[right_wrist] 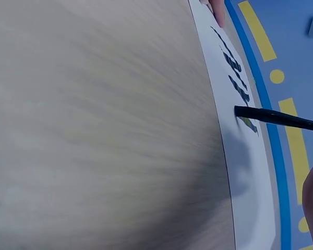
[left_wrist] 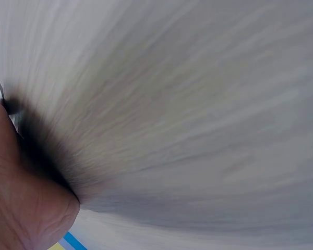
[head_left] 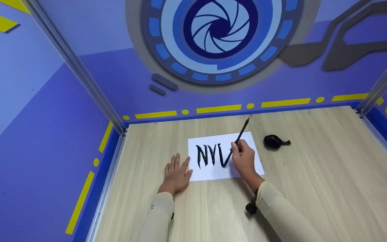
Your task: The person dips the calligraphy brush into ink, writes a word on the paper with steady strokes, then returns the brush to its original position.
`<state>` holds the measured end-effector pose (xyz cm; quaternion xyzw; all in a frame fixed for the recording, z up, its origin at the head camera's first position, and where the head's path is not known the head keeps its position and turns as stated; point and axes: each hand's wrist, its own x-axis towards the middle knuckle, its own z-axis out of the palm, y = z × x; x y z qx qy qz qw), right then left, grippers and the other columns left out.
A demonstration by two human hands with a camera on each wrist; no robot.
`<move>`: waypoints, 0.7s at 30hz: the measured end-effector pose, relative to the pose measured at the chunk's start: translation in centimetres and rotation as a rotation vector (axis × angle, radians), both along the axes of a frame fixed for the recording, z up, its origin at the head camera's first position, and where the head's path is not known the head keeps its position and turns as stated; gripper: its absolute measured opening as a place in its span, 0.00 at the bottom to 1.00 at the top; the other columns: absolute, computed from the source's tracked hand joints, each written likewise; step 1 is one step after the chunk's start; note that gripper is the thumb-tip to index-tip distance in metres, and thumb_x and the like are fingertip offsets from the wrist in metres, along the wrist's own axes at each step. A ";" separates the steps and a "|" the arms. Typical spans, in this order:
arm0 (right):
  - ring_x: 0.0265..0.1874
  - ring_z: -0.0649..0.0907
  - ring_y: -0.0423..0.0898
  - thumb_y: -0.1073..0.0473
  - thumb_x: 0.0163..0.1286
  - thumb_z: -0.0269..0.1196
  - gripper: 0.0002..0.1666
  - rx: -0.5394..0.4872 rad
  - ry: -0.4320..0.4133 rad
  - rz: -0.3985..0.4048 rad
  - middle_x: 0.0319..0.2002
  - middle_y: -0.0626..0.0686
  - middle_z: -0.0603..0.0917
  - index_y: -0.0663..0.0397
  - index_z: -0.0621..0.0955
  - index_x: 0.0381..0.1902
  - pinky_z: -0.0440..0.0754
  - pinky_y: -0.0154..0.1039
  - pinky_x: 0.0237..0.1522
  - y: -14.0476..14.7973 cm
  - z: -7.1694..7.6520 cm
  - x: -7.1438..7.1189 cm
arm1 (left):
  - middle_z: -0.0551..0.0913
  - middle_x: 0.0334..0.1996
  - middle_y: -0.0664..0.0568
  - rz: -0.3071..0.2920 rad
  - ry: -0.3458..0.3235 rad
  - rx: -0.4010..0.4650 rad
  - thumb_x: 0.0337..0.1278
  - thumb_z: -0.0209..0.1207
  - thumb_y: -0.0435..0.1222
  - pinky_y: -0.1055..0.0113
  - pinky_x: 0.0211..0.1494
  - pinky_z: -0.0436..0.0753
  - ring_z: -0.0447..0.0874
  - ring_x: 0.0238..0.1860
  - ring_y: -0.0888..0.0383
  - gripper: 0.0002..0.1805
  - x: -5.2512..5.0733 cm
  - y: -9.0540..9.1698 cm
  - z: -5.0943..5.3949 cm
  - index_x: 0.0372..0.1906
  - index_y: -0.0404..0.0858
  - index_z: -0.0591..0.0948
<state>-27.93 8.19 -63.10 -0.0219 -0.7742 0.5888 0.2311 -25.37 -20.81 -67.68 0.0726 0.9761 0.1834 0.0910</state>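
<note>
A white sheet of paper [head_left: 210, 174] lies on the wooden table, bearing thick black brush strokes [head_left: 202, 156] that look like "N", "Y" and a third, L- or U-shaped mark. My right hand [head_left: 245, 158] pinches a black ink brush [head_left: 242, 131], tilted, its tip touching the paper at the foot of the third mark. In the right wrist view the brush [right_wrist: 281, 117] meets the wet-looking strokes. My left hand [head_left: 176, 173] lies flat with spread fingers, its thumb and fingertip at the paper's left edge. In the left wrist view only part of that hand [left_wrist: 26, 208] shows.
A glossy black round container with a narrow neck [head_left: 273, 142] lies right of the paper. Behind the table [head_left: 314, 161] rises a blue and purple printed wall [head_left: 113, 80], with side panels and metal posts at the corners.
</note>
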 end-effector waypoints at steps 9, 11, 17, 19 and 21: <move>0.25 0.85 0.36 0.63 0.81 0.61 0.12 -0.448 0.026 -0.124 0.30 0.55 0.90 0.68 0.80 0.37 0.85 0.29 0.32 0.6 2.4 -0.7 | 0.37 0.90 0.40 -0.013 -0.013 0.006 0.84 0.40 0.58 0.36 0.89 0.42 0.32 0.90 0.39 0.35 0.2 0.0 0.4 0.88 0.56 0.54; 0.25 0.85 0.36 0.63 0.82 0.61 0.12 -0.459 0.019 -0.131 0.28 0.49 0.89 0.66 0.79 0.36 0.86 0.30 0.32 0.9 2.8 -0.7 | 0.36 0.90 0.41 -0.012 -0.018 0.004 0.84 0.40 0.58 0.36 0.89 0.41 0.32 0.90 0.39 0.35 0.2 0.0 0.5 0.88 0.57 0.54; 0.25 0.85 0.36 0.65 0.81 0.60 0.12 -0.486 0.035 -0.119 0.29 0.50 0.90 0.68 0.80 0.36 0.85 0.28 0.31 1.4 2.9 -0.7 | 0.37 0.90 0.41 -0.010 -0.007 0.013 0.84 0.40 0.58 0.37 0.89 0.42 0.33 0.90 0.40 0.35 0.2 -0.1 0.5 0.88 0.57 0.54; 0.25 0.85 0.36 0.65 0.81 0.60 0.12 -0.485 0.043 -0.122 0.30 0.54 0.91 0.70 0.80 0.37 0.85 0.28 0.31 1.5 2.6 -0.7 | 0.36 0.90 0.42 -0.009 -0.011 -0.002 0.84 0.39 0.59 0.37 0.90 0.41 0.32 0.91 0.41 0.35 0.1 0.0 0.4 0.88 0.58 0.53; 0.25 0.85 0.36 0.65 0.81 0.60 0.12 -0.474 0.048 -0.131 0.31 0.58 0.91 0.71 0.80 0.38 0.85 0.27 0.31 1.6 2.4 -0.7 | 0.37 0.90 0.41 -0.010 -0.004 0.000 0.84 0.39 0.59 0.37 0.90 0.42 0.32 0.91 0.40 0.35 0.1 0.0 0.3 0.88 0.58 0.54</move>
